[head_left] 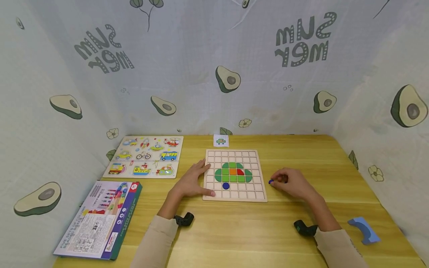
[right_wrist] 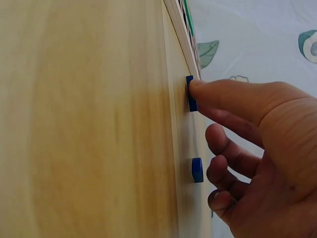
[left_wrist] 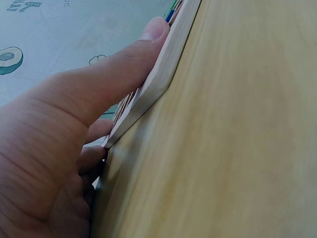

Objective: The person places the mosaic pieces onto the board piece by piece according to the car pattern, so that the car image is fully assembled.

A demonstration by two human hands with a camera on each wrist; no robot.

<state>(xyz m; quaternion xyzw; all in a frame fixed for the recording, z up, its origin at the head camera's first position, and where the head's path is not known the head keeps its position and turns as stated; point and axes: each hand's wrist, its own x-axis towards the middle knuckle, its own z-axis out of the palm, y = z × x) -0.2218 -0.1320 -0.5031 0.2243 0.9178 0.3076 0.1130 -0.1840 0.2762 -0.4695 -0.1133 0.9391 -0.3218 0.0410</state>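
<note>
Left hand rests spread flat on the near-left corner of a square grid board, edges parallel to the table; right hand pinches a blue piece just right of it.

Beige sleeves, black wrist cameras — bare-handed
</note>
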